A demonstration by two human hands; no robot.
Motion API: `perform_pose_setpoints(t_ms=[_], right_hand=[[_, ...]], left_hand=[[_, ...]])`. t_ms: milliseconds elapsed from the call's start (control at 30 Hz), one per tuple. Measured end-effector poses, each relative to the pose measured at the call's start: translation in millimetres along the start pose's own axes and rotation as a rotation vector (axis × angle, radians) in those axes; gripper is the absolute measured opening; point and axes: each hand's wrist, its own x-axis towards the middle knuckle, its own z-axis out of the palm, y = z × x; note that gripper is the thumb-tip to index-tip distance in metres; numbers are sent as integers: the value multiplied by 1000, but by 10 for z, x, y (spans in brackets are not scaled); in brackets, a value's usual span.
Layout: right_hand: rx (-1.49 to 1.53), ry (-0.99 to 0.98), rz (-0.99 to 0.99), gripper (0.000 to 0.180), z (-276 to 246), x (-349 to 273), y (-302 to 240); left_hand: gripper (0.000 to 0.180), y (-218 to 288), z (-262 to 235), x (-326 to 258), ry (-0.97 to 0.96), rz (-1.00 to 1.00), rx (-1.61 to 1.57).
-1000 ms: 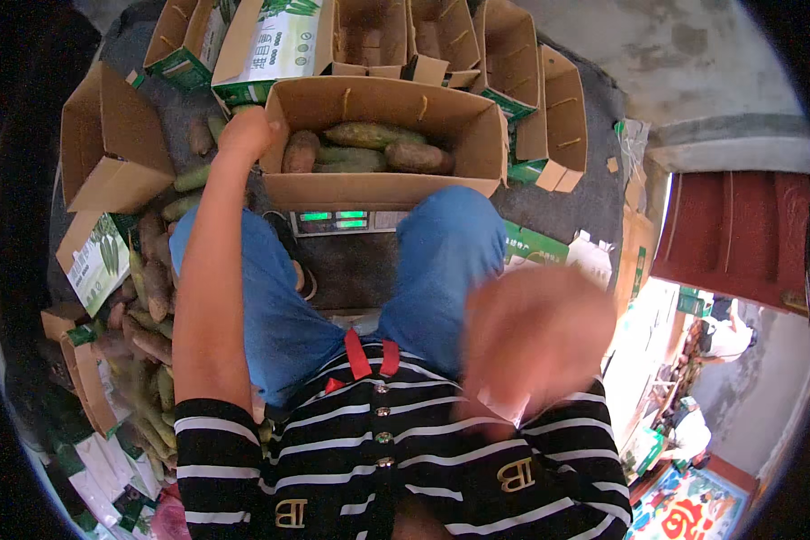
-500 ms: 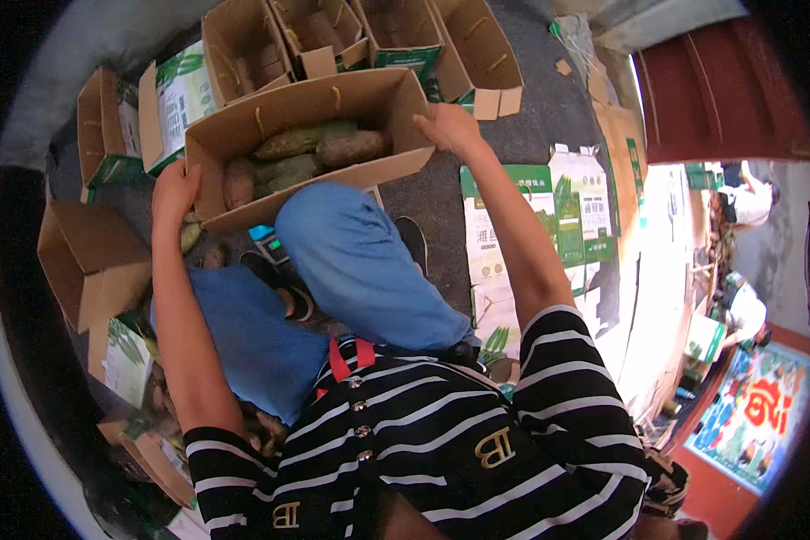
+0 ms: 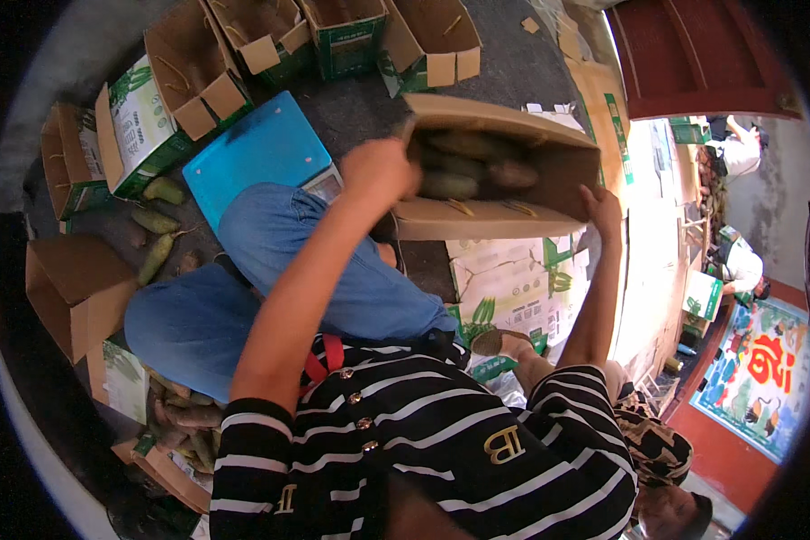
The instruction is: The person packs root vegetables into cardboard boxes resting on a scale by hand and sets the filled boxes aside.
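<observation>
An open cardboard box is held up, tilted, right of my knees. Several long green and brownish root vegetables, like radishes, lie inside it in shadow. My left hand is closed on the box's left end. At the opposite end, my right hand grips the rim near the corner. A blue flat platform, apparently a weighing scale, lies left of the box, partly hidden behind my raised knee.
Open cardboard boxes line the far side. Loose green radishes and an open box lie left, with more roots beside me. Flattened printed cartons cover the floor right. A person is close at lower right; others work farther right.
Both hands have carried the filled box from the left to the right, tilting it. The blue platform, previously mostly hidden beneath the box, now shows.
</observation>
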Motion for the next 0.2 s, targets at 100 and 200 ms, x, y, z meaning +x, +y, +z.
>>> perform_pose_setpoints(t_ms=[100,200], right_hand=[[-101,51,87,36,-42,-1,669],[55,66,165,39,7,-62,1376]], left_hand=[[29,353,599,31,-208,-1,-101],[30,543,1149,51,-348,38,-139]])
